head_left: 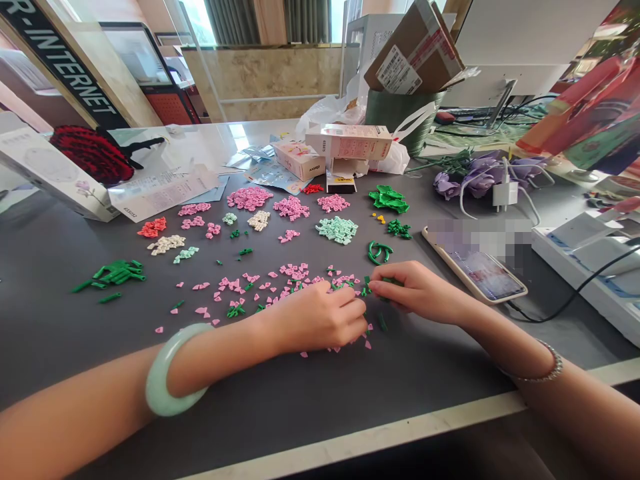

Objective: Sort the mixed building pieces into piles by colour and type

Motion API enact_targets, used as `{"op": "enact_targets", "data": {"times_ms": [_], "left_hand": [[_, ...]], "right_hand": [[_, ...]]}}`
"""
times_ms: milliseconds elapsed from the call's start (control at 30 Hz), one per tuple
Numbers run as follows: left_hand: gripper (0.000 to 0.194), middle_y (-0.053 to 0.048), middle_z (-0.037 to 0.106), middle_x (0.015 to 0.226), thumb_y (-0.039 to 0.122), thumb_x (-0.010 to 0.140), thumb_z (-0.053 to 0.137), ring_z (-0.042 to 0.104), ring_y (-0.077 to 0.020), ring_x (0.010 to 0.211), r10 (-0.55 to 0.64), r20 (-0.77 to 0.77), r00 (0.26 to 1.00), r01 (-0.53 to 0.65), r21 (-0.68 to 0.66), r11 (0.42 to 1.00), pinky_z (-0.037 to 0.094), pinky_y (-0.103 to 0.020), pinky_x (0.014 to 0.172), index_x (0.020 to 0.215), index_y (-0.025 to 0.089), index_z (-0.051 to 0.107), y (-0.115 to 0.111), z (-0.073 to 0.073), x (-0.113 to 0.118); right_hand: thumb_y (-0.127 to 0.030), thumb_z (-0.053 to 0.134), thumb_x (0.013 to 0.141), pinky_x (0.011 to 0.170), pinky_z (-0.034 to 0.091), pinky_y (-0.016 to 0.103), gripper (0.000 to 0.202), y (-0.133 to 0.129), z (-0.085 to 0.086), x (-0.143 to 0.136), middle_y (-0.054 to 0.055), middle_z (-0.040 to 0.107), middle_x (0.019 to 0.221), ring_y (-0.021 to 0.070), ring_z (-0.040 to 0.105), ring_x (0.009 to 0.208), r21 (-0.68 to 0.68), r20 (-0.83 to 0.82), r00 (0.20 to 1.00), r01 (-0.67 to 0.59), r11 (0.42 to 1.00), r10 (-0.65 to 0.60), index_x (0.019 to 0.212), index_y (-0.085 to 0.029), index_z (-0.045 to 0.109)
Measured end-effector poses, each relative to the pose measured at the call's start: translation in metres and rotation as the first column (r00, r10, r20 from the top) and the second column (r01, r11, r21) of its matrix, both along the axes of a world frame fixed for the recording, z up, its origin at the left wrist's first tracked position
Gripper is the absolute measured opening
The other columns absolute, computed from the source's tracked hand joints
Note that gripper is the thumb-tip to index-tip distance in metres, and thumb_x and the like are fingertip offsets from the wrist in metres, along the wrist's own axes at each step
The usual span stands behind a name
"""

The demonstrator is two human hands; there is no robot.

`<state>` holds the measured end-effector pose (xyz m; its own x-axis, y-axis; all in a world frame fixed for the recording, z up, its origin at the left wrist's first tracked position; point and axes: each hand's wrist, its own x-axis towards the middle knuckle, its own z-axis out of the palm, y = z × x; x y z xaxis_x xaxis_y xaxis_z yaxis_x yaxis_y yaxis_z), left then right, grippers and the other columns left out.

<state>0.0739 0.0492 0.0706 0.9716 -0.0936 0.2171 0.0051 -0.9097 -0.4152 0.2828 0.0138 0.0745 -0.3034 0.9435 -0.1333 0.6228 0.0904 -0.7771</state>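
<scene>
My left hand [325, 317] rests over a loose spread of small pink pieces [295, 273] on the dark grey table. Its fingers are curled, and whatever they hold is hidden beneath them. Close to its right, my right hand [420, 290] has thumb and index finger brought together on a small green piece [367, 285]. Scattered green pieces [235, 311] lie among the pink ones. Curved green stems [380, 253] sit just beyond my right hand. Sorted piles stand farther back: pink [250, 198], mint [337, 230], cream [166, 245], red-orange [153, 227] and green leaves [389, 199].
Green tube-like pieces [117, 273] lie at the left. Small boxes [299, 160] and blue bags stand behind the piles. A phone [475, 263] on a cable, a white power strip [590, 273] and purple flowers [480, 177] occupy the right. A green bin [400, 117] holds a cardboard box.
</scene>
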Motion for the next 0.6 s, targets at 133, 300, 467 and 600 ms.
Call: {"op": "enact_targets", "data": {"times_ms": [133, 300, 467, 600], "left_hand": [[0.020, -0.002, 0.061, 0.075, 0.009, 0.089, 0.047, 0.055, -0.0150, 0.070, -0.001, -0.007, 1.000, 0.001, 0.004, 1.000, 0.032, -0.028, 0.047, 0.075, 0.018, 0.058, 0.002, -0.001, 0.002], [0.020, -0.001, 0.058, 0.068, 0.008, 0.089, 0.047, 0.050, -0.0136, 0.060, 0.038, 0.127, 0.991, -0.049, 0.085, 0.995, 0.030, -0.027, 0.045, 0.072, 0.017, 0.055, 0.003, 0.005, -0.001], [0.008, 0.000, 0.057, 0.069, 0.015, 0.086, 0.056, 0.053, -0.0144, 0.060, 0.065, 0.293, 0.954, -0.133, 0.216, 0.967, 0.039, -0.028, 0.051, 0.079, 0.014, 0.057, -0.006, 0.022, -0.009], [0.016, 0.000, 0.056, 0.066, 0.006, 0.085, 0.049, 0.054, -0.0136, 0.059, 0.116, 0.323, 0.939, -0.188, 0.200, 0.962, 0.044, -0.027, 0.054, 0.074, 0.015, 0.056, -0.017, 0.033, -0.012]], "right_hand": [[-0.043, 0.045, 0.085, 0.047, 0.027, 0.024, 0.033, -0.001, -0.001, 0.001, -0.005, 0.042, 0.051, 0.0084, 0.037, 0.047, 0.012, -0.020, 1.000, -0.002, 1.000, 0.002, 0.063, -0.019, 0.048], [-0.045, 0.049, 0.085, 0.043, 0.028, 0.021, 0.032, -0.003, -0.005, -0.003, -0.006, 0.040, 0.053, 0.0066, 0.036, 0.045, -0.159, -0.195, 0.979, 0.022, 0.987, -0.053, 0.067, -0.018, 0.048], [-0.042, 0.058, 0.080, 0.040, 0.023, 0.018, 0.031, -0.005, -0.002, -0.027, -0.008, 0.035, 0.052, 0.0042, 0.030, 0.044, -0.383, -0.433, 0.897, -0.093, 0.919, -0.090, 0.065, -0.018, 0.045], [-0.036, 0.057, 0.080, 0.039, 0.019, 0.015, 0.029, -0.007, 0.002, -0.045, -0.008, 0.036, 0.049, 0.0024, 0.023, 0.042, -0.500, -0.658, 0.738, -0.278, 0.820, -0.151, 0.064, -0.018, 0.041]]}}
